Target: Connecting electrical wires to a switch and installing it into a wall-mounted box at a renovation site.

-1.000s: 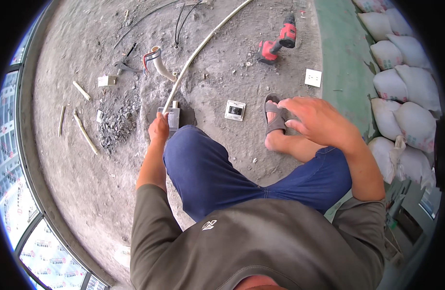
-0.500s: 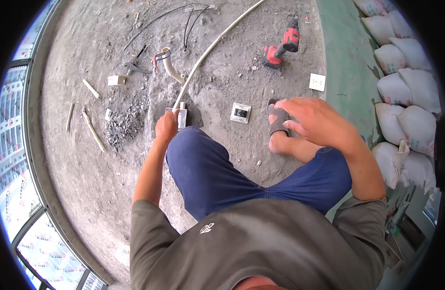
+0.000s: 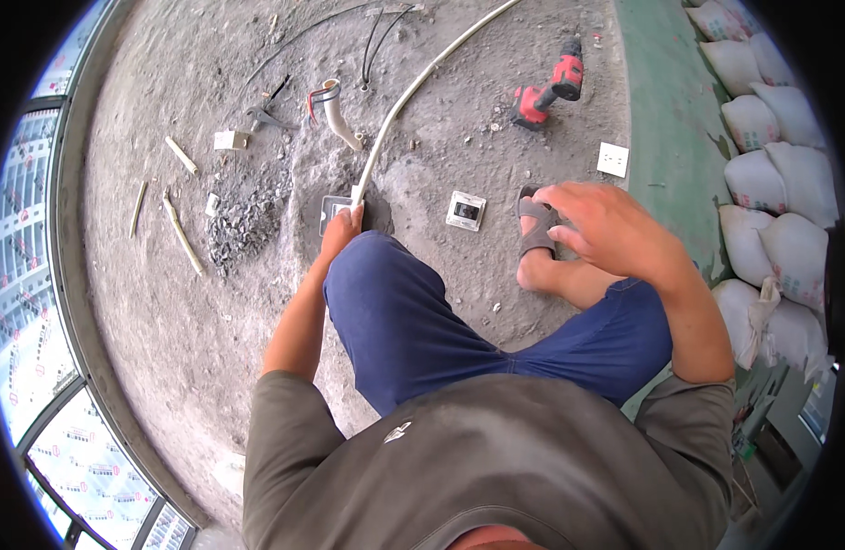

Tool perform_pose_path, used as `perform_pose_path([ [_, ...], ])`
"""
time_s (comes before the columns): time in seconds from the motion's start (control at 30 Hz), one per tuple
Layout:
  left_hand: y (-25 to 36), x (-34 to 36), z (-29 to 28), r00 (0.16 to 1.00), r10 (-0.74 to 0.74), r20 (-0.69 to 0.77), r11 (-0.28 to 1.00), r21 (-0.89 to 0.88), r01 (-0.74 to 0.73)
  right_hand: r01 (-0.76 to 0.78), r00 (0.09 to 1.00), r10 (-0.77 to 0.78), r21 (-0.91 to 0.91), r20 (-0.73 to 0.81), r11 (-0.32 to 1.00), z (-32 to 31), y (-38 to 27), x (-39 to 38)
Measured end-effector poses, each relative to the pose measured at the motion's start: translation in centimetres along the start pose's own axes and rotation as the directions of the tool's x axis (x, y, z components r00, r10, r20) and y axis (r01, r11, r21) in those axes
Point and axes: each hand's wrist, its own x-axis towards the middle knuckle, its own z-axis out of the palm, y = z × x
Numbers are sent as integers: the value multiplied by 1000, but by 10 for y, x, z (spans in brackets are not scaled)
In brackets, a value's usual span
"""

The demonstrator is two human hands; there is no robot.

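Note:
My left hand (image 3: 342, 231) reaches down past my left knee, its fingers closed at the lower end of a long white conduit (image 3: 395, 108). A grey square box (image 3: 329, 213) lies beside these fingers, in a hollow in the rough floor; the hand partly hides it. My right hand (image 3: 610, 225) hangs above my sandalled right foot (image 3: 536, 234), thumb and fingers apart, holding nothing. On the floor between my feet lies a white square frame with a dark centre (image 3: 465, 211).
A red and black cordless drill (image 3: 549, 87) stands ahead right, near a white socket plate (image 3: 612, 159). A short pipe with wires (image 3: 335, 115) rises beside the conduit. Rubble (image 3: 243, 225), pipe offcuts (image 3: 182, 234) and a hammer (image 3: 266, 116) lie left. White sacks (image 3: 762, 179) line the right.
My left hand has shifted right, from the box's left side to its right, at the conduit's end. The right hand stays almost still. The whole view has shifted slightly.

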Motion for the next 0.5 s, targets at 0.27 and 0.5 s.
perform_pose_path([
  [0.27, -19, 4, 15, 989, -149, 19, 967, 211, 142, -107, 990, 106, 7, 91, 994, 0, 9, 4],
  [0.5, -33, 20, 12, 973, -221, 69, 934, 302, 191, -84, 992, 80, 46, 96, 995, -2, 9, 6],
])
